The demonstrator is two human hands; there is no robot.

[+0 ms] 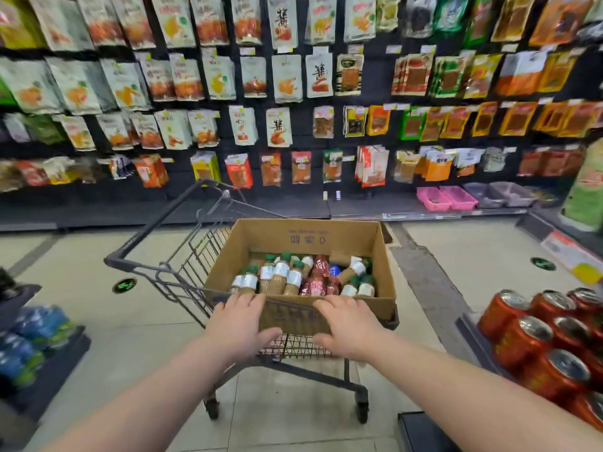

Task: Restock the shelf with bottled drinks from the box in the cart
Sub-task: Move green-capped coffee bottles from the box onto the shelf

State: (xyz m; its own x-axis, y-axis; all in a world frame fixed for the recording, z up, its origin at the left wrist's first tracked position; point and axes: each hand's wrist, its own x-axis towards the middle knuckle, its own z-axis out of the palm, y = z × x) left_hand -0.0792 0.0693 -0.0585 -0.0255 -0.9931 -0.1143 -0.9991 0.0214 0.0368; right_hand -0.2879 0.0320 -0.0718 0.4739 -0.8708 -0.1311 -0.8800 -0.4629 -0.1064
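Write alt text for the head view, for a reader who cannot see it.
The left hand and right hand rest on the near rim of an open cardboard box of bottled drinks sitting in a shopping cart. Ahead hangs a wall of snack packets; red cans are stacked at the right.

Left grip [239,324], right grip [350,324], both splayed
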